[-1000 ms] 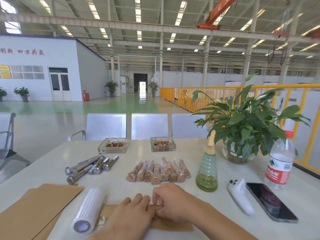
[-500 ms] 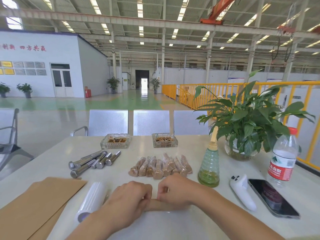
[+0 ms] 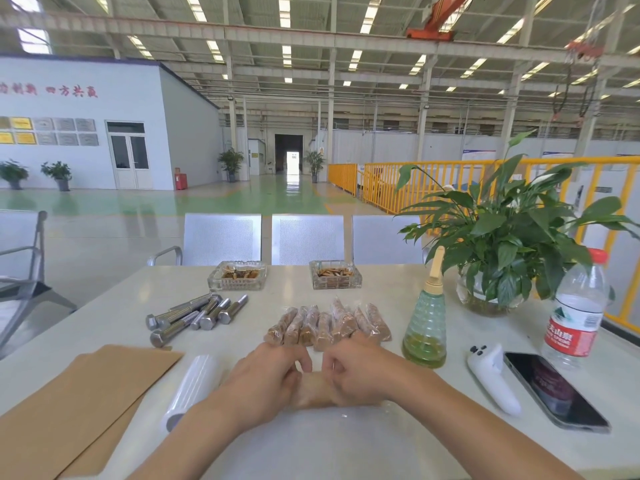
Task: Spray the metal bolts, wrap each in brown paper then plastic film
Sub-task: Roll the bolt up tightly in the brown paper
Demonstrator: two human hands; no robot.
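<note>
Brown-papered bolt — now film-covered, farther up the table — gripped by both hands.

1. The bare metal bolts lie in a loose pile on the counter.
2. The wrapped bolts lie in a row.
3. The brown paper sheets lie flat beside the plastic film roll.
4. The spray bottle stands upright.

Factory hall: overhead crane, yellow railings.

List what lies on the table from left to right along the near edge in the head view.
brown paper sheets → plastic film roll → left hand → right hand → white controller → phone
</note>
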